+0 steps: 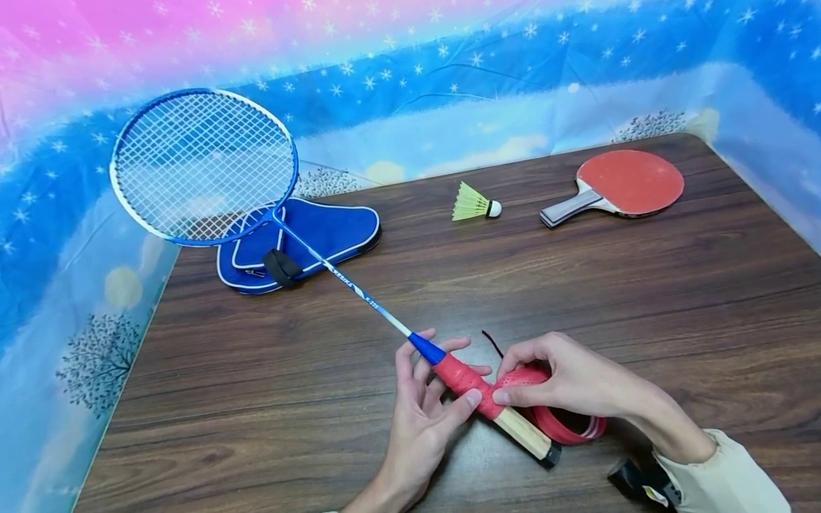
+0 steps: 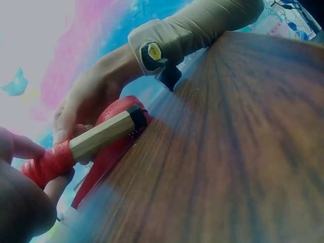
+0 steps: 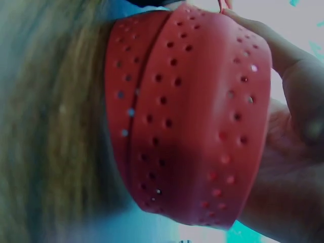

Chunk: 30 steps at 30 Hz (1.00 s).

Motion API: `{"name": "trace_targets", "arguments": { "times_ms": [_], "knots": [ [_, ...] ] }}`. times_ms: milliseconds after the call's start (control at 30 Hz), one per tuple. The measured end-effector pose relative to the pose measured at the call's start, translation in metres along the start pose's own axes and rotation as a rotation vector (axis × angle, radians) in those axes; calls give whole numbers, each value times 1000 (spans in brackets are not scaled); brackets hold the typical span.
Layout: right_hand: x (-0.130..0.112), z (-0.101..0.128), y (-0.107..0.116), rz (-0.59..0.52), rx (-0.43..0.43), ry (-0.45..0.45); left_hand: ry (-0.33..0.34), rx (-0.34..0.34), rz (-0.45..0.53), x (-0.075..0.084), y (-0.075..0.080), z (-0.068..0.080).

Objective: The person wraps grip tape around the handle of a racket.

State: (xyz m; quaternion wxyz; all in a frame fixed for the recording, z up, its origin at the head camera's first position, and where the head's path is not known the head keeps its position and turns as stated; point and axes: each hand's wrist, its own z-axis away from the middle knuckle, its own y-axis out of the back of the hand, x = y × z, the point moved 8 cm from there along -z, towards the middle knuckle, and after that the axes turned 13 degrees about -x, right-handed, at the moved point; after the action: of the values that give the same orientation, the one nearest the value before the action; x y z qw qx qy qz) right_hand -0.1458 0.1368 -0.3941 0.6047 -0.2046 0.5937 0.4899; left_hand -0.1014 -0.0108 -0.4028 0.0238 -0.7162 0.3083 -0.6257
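A blue badminton racket (image 1: 205, 167) lies slanted over the wooden table (image 1: 641, 285), its head raised at the far left. Red perforated grip tape (image 1: 465, 381) covers the upper part of its handle; bare wood (image 1: 522, 431) shows below, down to a black end cap. My left hand (image 1: 426, 406) holds the wrapped handle, thumb pressing on the tape. My right hand (image 1: 558, 377) pinches the loose red tape loop (image 1: 567, 427) beside the handle. In the left wrist view the wooden handle (image 2: 101, 134) and tape (image 2: 48, 164) show. The right wrist view is filled by the tape loop (image 3: 187, 116).
A blue racket cover (image 1: 308, 242) lies under the shaft at the far left. A yellow-green shuttlecock (image 1: 474, 204) and a red table tennis paddle (image 1: 618, 185) sit at the far side. A starry blue and pink backdrop (image 1: 449, 64) surrounds the table.
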Motion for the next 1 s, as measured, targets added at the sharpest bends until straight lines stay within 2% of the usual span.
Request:
{"name": "trace_targets", "arguments": {
  "times_ms": [267, 433, 533, 667, 833, 1000],
  "knots": [
    [-3, 0, 0, -22, -11, 12, 32, 75, 5, -5, 5, 3],
    [-3, 2, 2, -59, -28, 20, 32, 107, -45, -1, 7, 3],
    [-2, 2, 3, -62, -16, 14, 30, 90, -43, 1, 6, 1],
    [-1, 2, 2, -46, 7, 0, 36, 54, 8, 0, 3, 0],
    [-1, 2, 0, -18, 11, -9, 55, 45, 14, -2, 2, 0],
    [-3, 2, 2, 10, -4, 17, -9, 25, -5, 1, 0, 0]
  ]
}}
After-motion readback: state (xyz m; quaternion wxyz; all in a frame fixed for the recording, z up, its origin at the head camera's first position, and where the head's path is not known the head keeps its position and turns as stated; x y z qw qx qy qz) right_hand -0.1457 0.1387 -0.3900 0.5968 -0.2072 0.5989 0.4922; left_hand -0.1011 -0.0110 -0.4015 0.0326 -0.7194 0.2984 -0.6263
